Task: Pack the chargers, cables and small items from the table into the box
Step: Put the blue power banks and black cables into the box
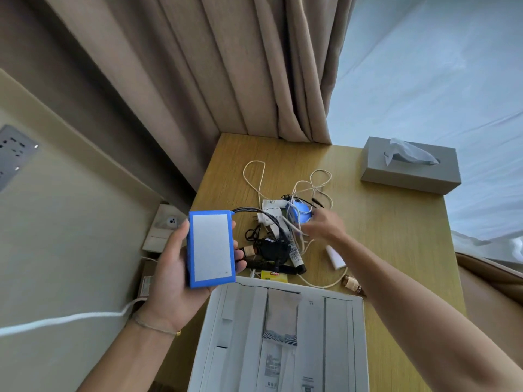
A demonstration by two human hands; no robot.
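My left hand (172,267) holds a flat blue-edged pack with a white face (210,247), lifted above the table's left edge; black wires run from its top corner into the pile. My right hand (322,226) is blurred, its fingers over a round blue item (297,213) and white cable (294,227) in the pile; whether it grips them is unclear. The pile holds a white plug adapter (271,210), a black round charger (273,248), a black-capped tube (295,257) and long cream cables (257,176). The open white box (358,335) lies at the near edge, lined with paper.
A grey tissue box (410,168) stands at the table's far right. A small white charger (335,257), a yellow packet (273,275) and a cork-tipped item (352,284) lie near the box. Beige curtains hang behind; a wall socket panel (165,224) sits left of the wooden table (396,236).
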